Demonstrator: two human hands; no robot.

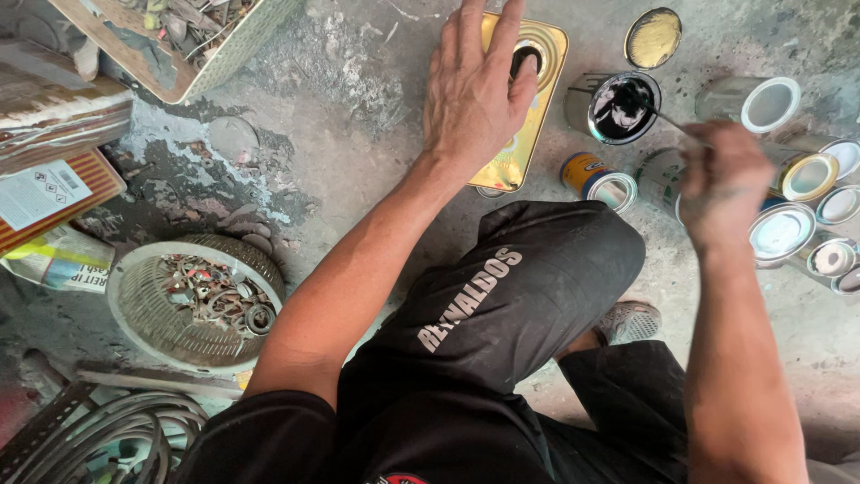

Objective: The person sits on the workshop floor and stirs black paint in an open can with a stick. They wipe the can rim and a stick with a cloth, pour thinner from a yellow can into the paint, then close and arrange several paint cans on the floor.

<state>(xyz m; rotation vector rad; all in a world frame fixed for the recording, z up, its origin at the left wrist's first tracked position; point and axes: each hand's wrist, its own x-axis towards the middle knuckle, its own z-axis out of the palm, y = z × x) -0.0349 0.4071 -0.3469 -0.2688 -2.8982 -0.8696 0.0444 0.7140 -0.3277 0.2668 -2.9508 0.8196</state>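
Note:
My left hand (470, 90) lies flat, fingers spread, on a yellow rectangular tin can (537, 99) that stands on the concrete floor; its round opening shows by my fingertips. My right hand (721, 184) is closed around a thin stick (667, 118) whose far end dips into an open round can of black paint (620, 108). That hand is slightly blurred. My bent knee in black shorts (528, 287) is below both hands.
A gold lid (652, 38) lies beyond the paint can. Several small tins (788, 179) crowd the right side, one blue-and-orange can (596, 179) lying near my knee. A round mesh basket of metal rings (193, 300), cables (116, 439) and boxes (54, 188) fill the left.

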